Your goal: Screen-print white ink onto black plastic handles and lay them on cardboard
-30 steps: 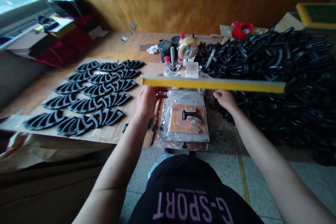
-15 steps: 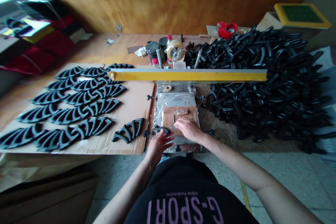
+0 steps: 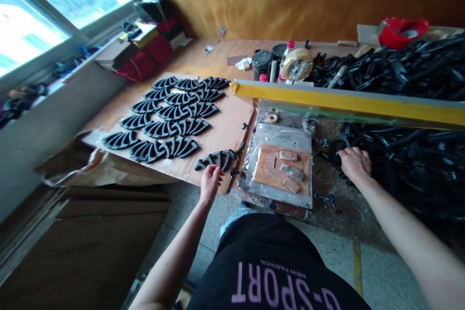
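Note:
On the cardboard sheet (image 3: 232, 111), a short row of black curved plastic parts (image 3: 218, 159) lies near the front edge. My left hand (image 3: 211, 181) is just in front of this row, fingers loosely apart and holding nothing I can see. At the left edge of the large pile of similar black parts (image 3: 399, 169), my right hand (image 3: 355, 162) has its fingers curled down on a black curved part (image 3: 339, 145). Between my hands sits a metal plate fixture (image 3: 250, 174) with a wooden board (image 3: 267, 155) and small blocks on it.
A yellow-faced bar (image 3: 327, 96) spans above the fixture. Longer rows of black parts (image 3: 170, 126) cover the cardboard's left side. Behind the bar stand dark tubs (image 3: 261, 64), a tape roll (image 3: 298, 64) and a red tape dispenser (image 3: 401, 31). Red boxes (image 3: 145, 58) are by the window.
My left hand has gone from the fixture to the short row, which has a part added at its right end. My right hand has moved right to the pile. The view has turned left.

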`<act>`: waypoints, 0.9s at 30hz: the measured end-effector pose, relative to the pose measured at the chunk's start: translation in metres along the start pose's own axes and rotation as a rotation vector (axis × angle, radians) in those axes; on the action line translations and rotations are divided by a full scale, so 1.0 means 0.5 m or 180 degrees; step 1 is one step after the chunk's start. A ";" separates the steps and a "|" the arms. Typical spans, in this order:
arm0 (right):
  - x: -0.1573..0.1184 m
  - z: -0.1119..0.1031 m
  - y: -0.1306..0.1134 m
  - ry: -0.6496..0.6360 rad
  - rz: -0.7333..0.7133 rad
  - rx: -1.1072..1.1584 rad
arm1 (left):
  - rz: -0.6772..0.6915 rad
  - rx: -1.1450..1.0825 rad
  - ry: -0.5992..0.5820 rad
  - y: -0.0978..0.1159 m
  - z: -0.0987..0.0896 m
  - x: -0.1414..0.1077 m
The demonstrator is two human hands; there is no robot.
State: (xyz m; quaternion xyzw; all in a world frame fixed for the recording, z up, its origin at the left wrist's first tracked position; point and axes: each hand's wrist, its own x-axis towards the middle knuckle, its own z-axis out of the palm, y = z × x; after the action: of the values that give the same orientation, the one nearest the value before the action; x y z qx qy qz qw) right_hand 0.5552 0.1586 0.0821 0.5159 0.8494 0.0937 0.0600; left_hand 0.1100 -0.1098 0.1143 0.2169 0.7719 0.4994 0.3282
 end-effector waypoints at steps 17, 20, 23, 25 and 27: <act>-0.037 -0.017 -0.006 0.0549 0.0248 0.1142 | 0.0942 0.3324 -0.1110 0.110 0.177 0.222; -0.046 -0.030 -0.023 0.0579 0.0419 0.1453 | 0.0940 0.3510 -0.1431 0.112 0.206 0.252; -0.055 -0.035 -0.033 0.0621 0.0553 0.1764 | 0.0881 0.3680 -0.1709 0.108 0.228 0.275; -0.060 -0.033 -0.037 0.0666 0.0661 0.2081 | 0.0823 0.3782 -0.1811 0.105 0.235 0.285; -0.063 -0.031 -0.041 0.0650 0.0855 0.2491 | 0.0803 0.3855 -0.1887 0.104 0.236 0.290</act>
State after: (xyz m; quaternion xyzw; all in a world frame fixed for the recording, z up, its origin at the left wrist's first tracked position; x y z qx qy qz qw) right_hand 0.5488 0.1197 0.0926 0.5939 0.7478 -0.1782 -0.2375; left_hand 0.0956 0.0814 0.0858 0.5780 0.7614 -0.0663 0.2859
